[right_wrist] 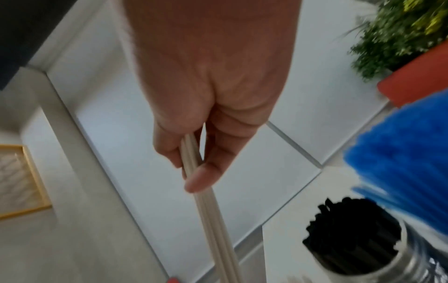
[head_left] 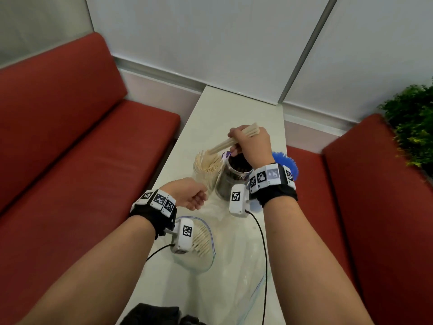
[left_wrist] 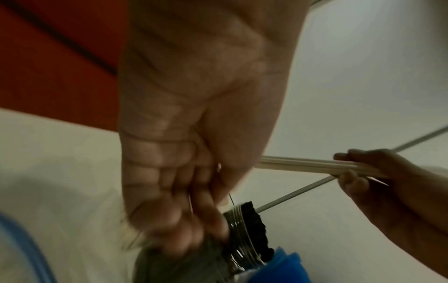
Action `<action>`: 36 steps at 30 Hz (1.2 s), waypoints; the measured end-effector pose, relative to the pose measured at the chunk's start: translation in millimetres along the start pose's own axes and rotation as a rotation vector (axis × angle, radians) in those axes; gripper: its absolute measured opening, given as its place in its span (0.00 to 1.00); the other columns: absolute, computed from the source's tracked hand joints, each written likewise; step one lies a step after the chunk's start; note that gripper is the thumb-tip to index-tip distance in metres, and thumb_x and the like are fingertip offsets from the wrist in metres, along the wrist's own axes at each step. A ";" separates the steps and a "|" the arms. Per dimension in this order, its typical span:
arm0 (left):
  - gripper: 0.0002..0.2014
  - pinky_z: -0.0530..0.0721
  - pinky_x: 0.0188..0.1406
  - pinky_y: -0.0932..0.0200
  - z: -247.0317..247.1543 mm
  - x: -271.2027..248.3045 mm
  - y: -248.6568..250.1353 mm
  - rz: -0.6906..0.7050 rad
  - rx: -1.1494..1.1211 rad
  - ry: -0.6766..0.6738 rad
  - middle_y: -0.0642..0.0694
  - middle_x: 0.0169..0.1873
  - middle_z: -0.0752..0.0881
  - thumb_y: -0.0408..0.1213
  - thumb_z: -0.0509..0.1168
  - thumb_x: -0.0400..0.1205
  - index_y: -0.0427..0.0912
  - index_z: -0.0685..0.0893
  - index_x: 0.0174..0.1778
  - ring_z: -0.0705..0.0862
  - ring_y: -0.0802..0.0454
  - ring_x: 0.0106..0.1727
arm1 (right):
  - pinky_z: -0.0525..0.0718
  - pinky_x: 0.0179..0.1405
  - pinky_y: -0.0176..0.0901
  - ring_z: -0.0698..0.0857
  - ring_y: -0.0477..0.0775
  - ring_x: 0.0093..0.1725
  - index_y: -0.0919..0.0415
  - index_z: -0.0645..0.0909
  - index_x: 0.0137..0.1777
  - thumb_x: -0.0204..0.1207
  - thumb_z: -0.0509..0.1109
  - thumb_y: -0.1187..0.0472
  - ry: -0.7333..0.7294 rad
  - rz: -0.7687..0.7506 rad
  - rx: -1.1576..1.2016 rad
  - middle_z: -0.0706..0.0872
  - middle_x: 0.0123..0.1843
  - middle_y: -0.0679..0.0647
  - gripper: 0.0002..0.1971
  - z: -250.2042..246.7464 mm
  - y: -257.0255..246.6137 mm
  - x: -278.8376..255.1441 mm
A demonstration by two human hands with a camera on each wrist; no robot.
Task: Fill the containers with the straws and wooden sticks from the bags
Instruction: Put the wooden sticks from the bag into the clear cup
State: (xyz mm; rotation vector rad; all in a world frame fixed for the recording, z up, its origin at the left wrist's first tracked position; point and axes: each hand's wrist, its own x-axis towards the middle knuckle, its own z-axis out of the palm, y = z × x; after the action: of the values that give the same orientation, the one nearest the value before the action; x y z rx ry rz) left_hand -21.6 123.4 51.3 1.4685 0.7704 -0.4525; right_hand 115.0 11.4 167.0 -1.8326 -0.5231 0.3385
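1. Nearly done, judging by the layout: the stick jar point(head_left: 207, 171) is packed with wooden sticks, the black jar point(head_left: 234, 179) holds black straws, and blue straws point(head_left: 288, 166) stand in a container mostly hidden behind the right wrist.
2. Left to do: a bag point(head_left: 199, 245) near the table's point(head_left: 210, 109) left edge, close to the person, has some sticks in it. A second clear bag point(head_left: 243, 277) beside it looks empty, but I can't be sure.
3. Right hand point(head_left: 251, 143): grip closed on a small stick bundle point(head_left: 230, 143), thumb and fingers pinching it about mid-length. Right wrist view confirms the pinch.
4. The bundle is tilted, lower end pointing down-left at the stick jar's mouth and just above it; upper end pokes out past the knuckles. Not yet in the jar.
5. Left hand point(head_left: 192, 194): fingers curled, right beside the stick jar's near side. Left wrist view is blurred; whether it actually holds the jar, I cannot tell.
6. All three containers are clustered mid-table, touching or nearly so.
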 end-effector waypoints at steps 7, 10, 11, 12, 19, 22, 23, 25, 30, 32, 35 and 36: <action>0.13 0.83 0.64 0.52 10.1 4.0 -13.0 -0.207 0.640 -0.372 0.45 0.51 0.91 0.37 0.70 0.78 0.36 0.90 0.56 0.89 0.49 0.57 | 0.87 0.34 0.47 0.82 0.54 0.21 0.66 0.81 0.31 0.80 0.69 0.62 -0.096 0.010 -0.343 0.87 0.27 0.62 0.15 59.3 39.6 26.1; 0.18 0.83 0.64 0.52 26.9 19.4 -28.8 -0.203 0.896 -0.284 0.45 0.60 0.87 0.42 0.67 0.81 0.40 0.84 0.66 0.87 0.47 0.59 | 0.90 0.44 0.62 0.90 0.68 0.36 0.79 0.85 0.42 0.80 0.69 0.62 -0.119 0.079 -0.366 0.90 0.38 0.73 0.16 74.3 59.4 31.3; 0.19 0.81 0.63 0.53 31.0 24.2 -36.1 -0.162 0.943 -0.258 0.45 0.63 0.84 0.41 0.63 0.83 0.41 0.81 0.70 0.84 0.46 0.60 | 0.90 0.46 0.65 0.90 0.72 0.41 0.79 0.85 0.45 0.80 0.69 0.62 -0.114 0.114 -0.353 0.90 0.40 0.74 0.16 78.0 65.7 32.6; 0.18 0.79 0.61 0.53 36.4 26.5 -42.8 -0.096 0.984 -0.209 0.45 0.61 0.82 0.39 0.59 0.85 0.41 0.80 0.70 0.81 0.45 0.59 | 0.90 0.47 0.66 0.91 0.74 0.44 0.78 0.85 0.47 0.80 0.69 0.61 -0.106 0.147 -0.340 0.90 0.43 0.74 0.16 81.0 71.3 33.5; 0.17 0.76 0.66 0.51 59.4 57.4 -80.6 0.025 1.143 0.071 0.37 0.67 0.81 0.36 0.51 0.89 0.33 0.79 0.68 0.80 0.41 0.68 | 0.85 0.45 0.47 0.86 0.56 0.44 0.62 0.86 0.51 0.76 0.75 0.53 -0.057 0.060 -0.312 0.89 0.44 0.54 0.13 82.1 85.3 42.7; 0.18 0.71 0.72 0.49 59.3 70.8 -88.1 0.002 1.158 0.153 0.37 0.70 0.80 0.35 0.49 0.90 0.33 0.77 0.70 0.78 0.40 0.70 | 0.81 0.54 0.47 0.84 0.54 0.54 0.56 0.86 0.62 0.77 0.74 0.55 0.011 -0.073 -0.307 0.88 0.54 0.54 0.15 84.2 86.1 48.2; 0.18 0.71 0.73 0.49 59.7 76.4 -91.4 -0.003 1.157 0.172 0.37 0.71 0.79 0.35 0.48 0.90 0.33 0.76 0.71 0.77 0.40 0.71 | 0.81 0.57 0.49 0.84 0.56 0.58 0.57 0.85 0.65 0.79 0.73 0.57 -0.002 -0.113 -0.336 0.87 0.57 0.56 0.15 85.8 87.7 49.8; 0.19 0.70 0.76 0.48 59.9 83.3 -95.3 -0.018 1.198 0.161 0.38 0.73 0.76 0.37 0.49 0.90 0.35 0.74 0.74 0.75 0.41 0.73 | 0.78 0.65 0.51 0.82 0.60 0.66 0.59 0.82 0.70 0.82 0.69 0.63 -0.070 -0.155 -0.383 0.86 0.63 0.58 0.17 89.8 91.5 49.6; 0.20 0.70 0.76 0.46 62.4 92.3 -107.5 -0.074 1.241 0.125 0.40 0.75 0.75 0.41 0.50 0.90 0.39 0.72 0.77 0.73 0.41 0.75 | 0.69 0.78 0.48 0.70 0.56 0.82 0.57 0.67 0.85 0.88 0.60 0.63 -0.189 -0.182 -0.403 0.75 0.81 0.58 0.25 100.0 110.7 42.0; 0.21 0.69 0.76 0.48 61.2 94.2 -110.7 -0.063 1.229 0.170 0.40 0.75 0.75 0.42 0.50 0.90 0.39 0.70 0.77 0.73 0.41 0.75 | 0.58 0.85 0.50 0.60 0.61 0.87 0.62 0.66 0.85 0.91 0.55 0.60 -0.253 -0.208 -0.540 0.67 0.86 0.62 0.23 102.4 119.5 41.0; 0.23 0.67 0.78 0.48 59.0 94.6 -119.3 -0.071 1.276 0.185 0.37 0.77 0.71 0.41 0.50 0.90 0.35 0.65 0.80 0.71 0.40 0.77 | 0.52 0.87 0.55 0.56 0.65 0.88 0.68 0.68 0.83 0.92 0.52 0.60 -0.314 -0.281 -0.787 0.64 0.87 0.66 0.23 105.4 127.4 42.6; 0.24 0.65 0.79 0.47 58.9 93.1 -122.0 -0.078 1.307 0.186 0.35 0.78 0.69 0.40 0.51 0.90 0.34 0.61 0.81 0.69 0.39 0.78 | 0.51 0.87 0.57 0.55 0.65 0.88 0.67 0.67 0.83 0.92 0.51 0.60 -0.283 -0.303 -0.833 0.64 0.87 0.65 0.23 107.4 127.8 45.1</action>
State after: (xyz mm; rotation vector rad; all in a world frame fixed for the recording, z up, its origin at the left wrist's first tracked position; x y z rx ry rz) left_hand -31.8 72.2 -104.5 2.7181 0.6761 -0.9864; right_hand 126.1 89.6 13.2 -2.4600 -1.2630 0.1776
